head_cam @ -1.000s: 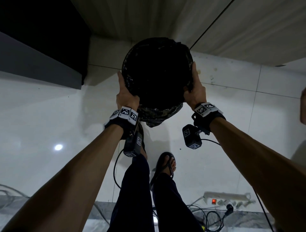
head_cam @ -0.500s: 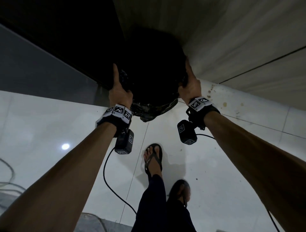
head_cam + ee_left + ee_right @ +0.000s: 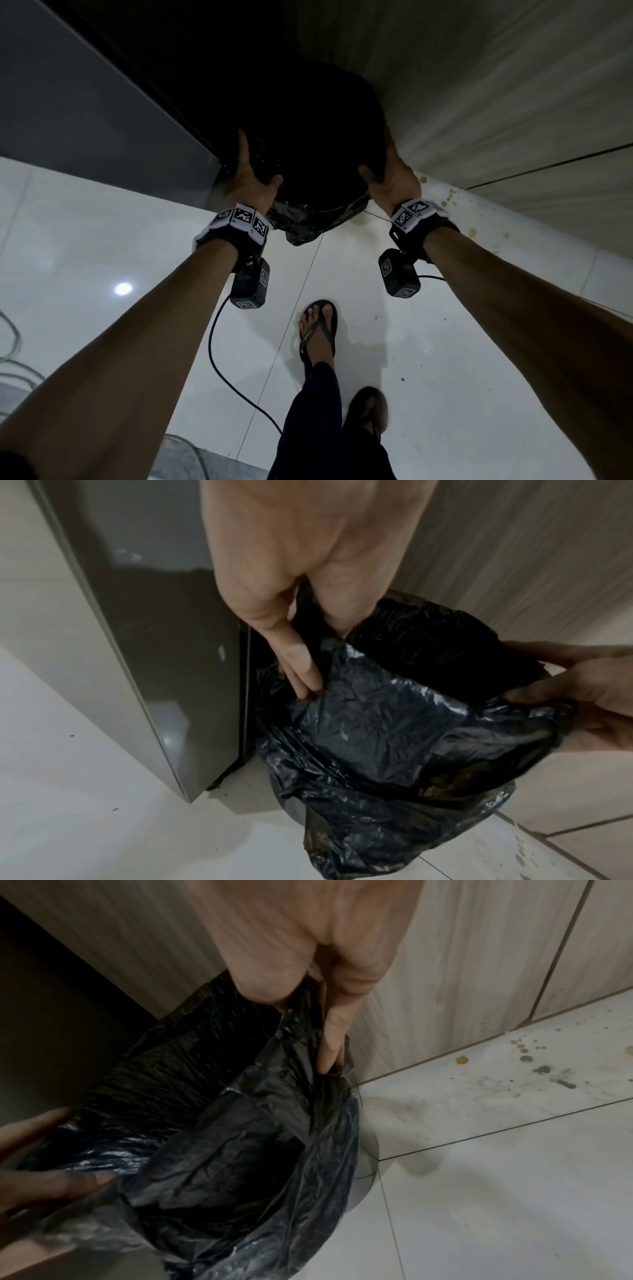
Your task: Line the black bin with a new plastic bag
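The black bin point(image 3: 318, 137) is dark and hard to make out in the head view, in the corner between a grey appliance and the wall. A black plastic bag point(image 3: 377, 723) lines it, its crinkled edge hanging over the near rim point(image 3: 308, 222). My left hand point(image 3: 253, 181) grips the left rim with the bag, thumb inside and fingers outside point(image 3: 301, 653). On the opposite rim, my right hand point(image 3: 390, 174) grips bag and rim in the same way point(image 3: 308, 1026). A strip of the bin's grey side point(image 3: 366, 1164) shows below the bag, close to the floor.
A tall grey appliance point(image 3: 85, 102) stands just left of the bin. The wood-look wall point(image 3: 496, 85) is right behind it. The white tiled floor point(image 3: 445, 342) has stains near the wall. My sandalled feet point(image 3: 318, 329) and a black cable point(image 3: 219, 359) are below my arms.
Both hands have carried the lined bin away from the open floor into the dark corner between the grey appliance and the wall. My feet have stepped forward. The grip is unchanged.
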